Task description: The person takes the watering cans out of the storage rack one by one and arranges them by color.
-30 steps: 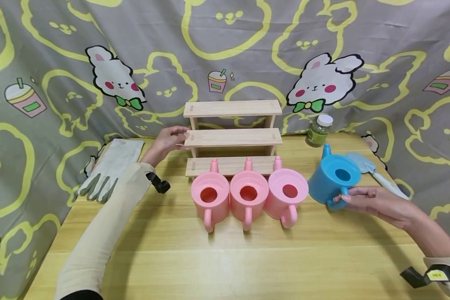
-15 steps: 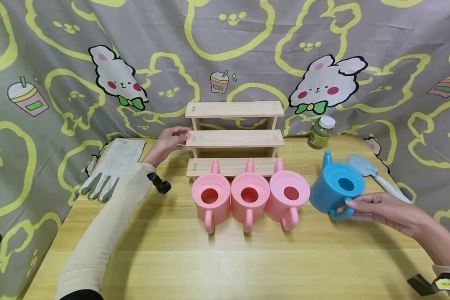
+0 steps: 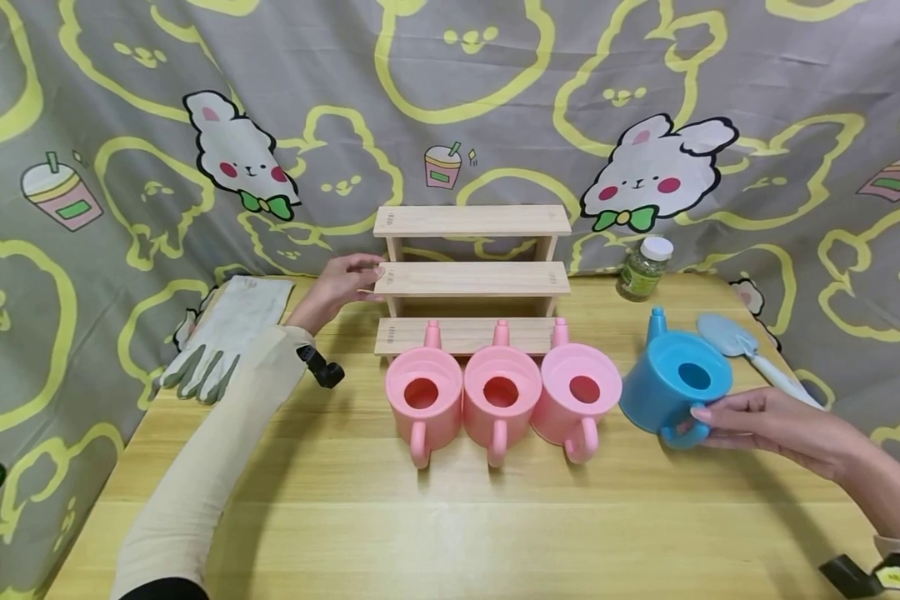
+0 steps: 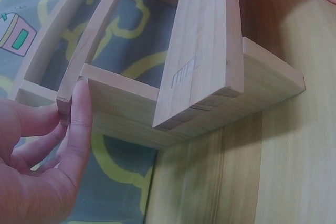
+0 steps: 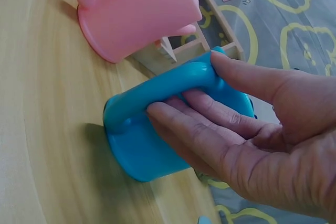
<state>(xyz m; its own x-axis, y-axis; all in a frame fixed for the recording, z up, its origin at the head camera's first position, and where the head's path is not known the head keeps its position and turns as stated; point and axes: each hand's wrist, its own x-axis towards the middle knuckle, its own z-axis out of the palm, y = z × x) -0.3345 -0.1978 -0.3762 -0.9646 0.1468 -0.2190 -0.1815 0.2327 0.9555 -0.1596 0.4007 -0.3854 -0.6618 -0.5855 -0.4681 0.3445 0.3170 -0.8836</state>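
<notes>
A three-tier wooden shelf [image 3: 472,277] stands against the cloth at the back. My left hand [image 3: 339,292] pinches the left end of its middle tier between thumb and fingers, and the left wrist view shows this wooden end [image 4: 64,103] up close. Three pink watering cans [image 3: 501,392] line up before the lowest tier, spouts toward the shelf, handles facing me. To their right is a blue watering can [image 3: 675,383], also with its spout pointing away. The thumb of my right hand [image 3: 780,425] lies on top of its handle [image 5: 157,85], with the fingers curled in behind the handle.
White work gloves with grey fingertips [image 3: 228,333] lie on the left of the wooden table [image 3: 450,533]. A jar with a white lid [image 3: 645,267] stands at the back right. Behind the blue can lies a pale blue trowel [image 3: 750,350]. Patterned cloth [image 3: 330,67] surrounds the table.
My right hand has brought the blue watering can a little toward me and slightly right. The left hand keeps its pinch on the shelf, and the pink cans stay in place.
</notes>
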